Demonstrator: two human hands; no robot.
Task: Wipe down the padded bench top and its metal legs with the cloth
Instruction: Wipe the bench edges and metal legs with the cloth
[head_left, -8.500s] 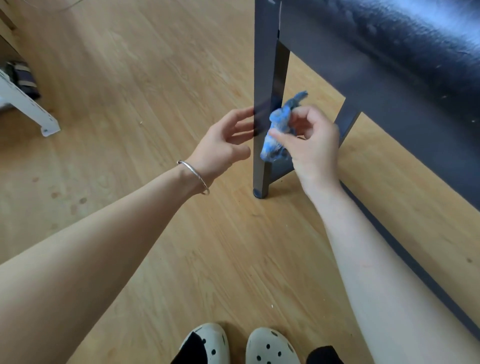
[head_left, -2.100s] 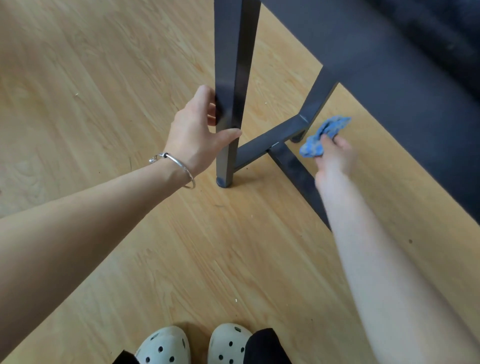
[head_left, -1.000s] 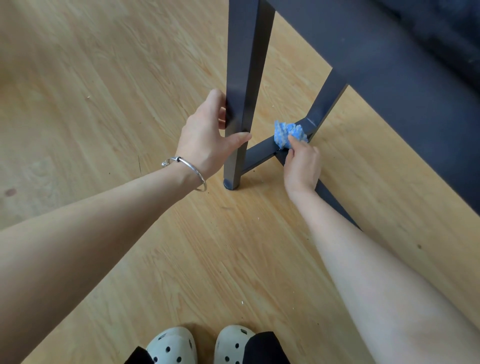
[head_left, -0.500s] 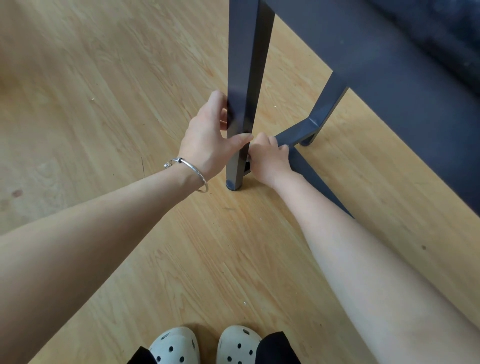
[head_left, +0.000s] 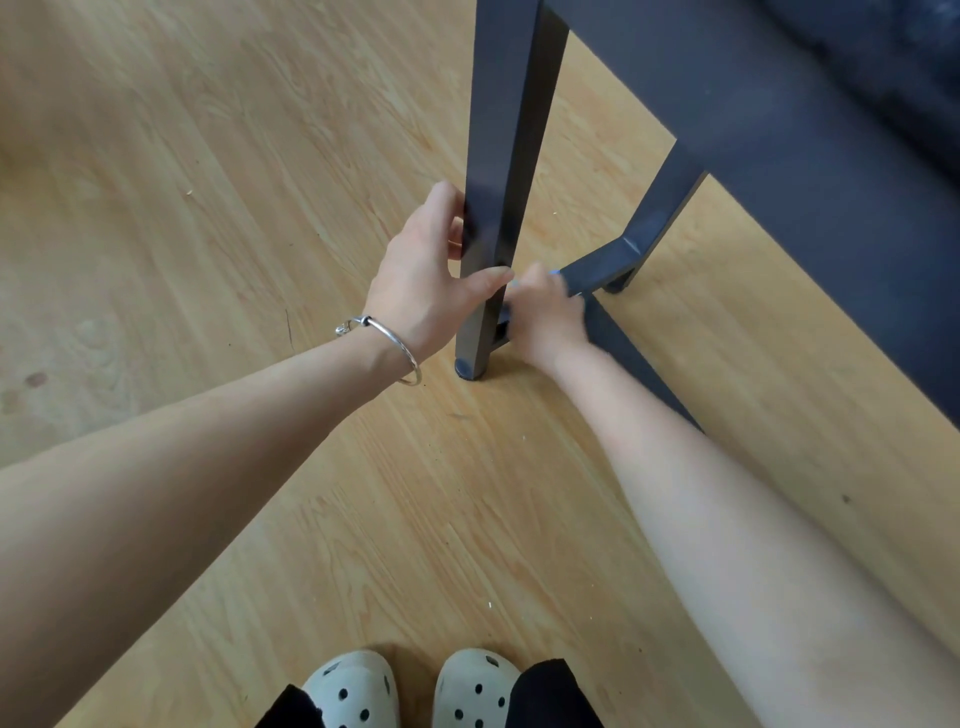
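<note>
Head view looks down on the near leg (head_left: 498, 171), a dark square tube standing upright on the wood floor (head_left: 208, 208), its long axis running up out of frame toward the bench top (head_left: 883, 67) at upper right. The left hand (head_left: 431, 280) is wrapped around this leg low down, thumb across its near face and fingers behind, steadying it. The right hand (head_left: 543, 317) sits just to the right of the leg's base, closed and blurred, pressed on the low crossbar (head_left: 597, 265) where that bar meets the leg. The cloth (head_left: 555, 272) is almost wholly hidden inside that fist; only a sliver of blue shows at the knuckles, so I take it the hand is clenched on it, though the grip itself cannot be seen. The crossbar's long axis runs from the near leg away and to the right, to the far leg (head_left: 660, 208); a second rail (head_left: 628, 358) runs back under the right forearm. The coming move turns on that first line: the right hand is at the bar's near end, so the wipe would most likely travel away from the body along the bar toward the far leg, or turn up the near leg. The right hand is nearer to both; the left only braces.
</note>
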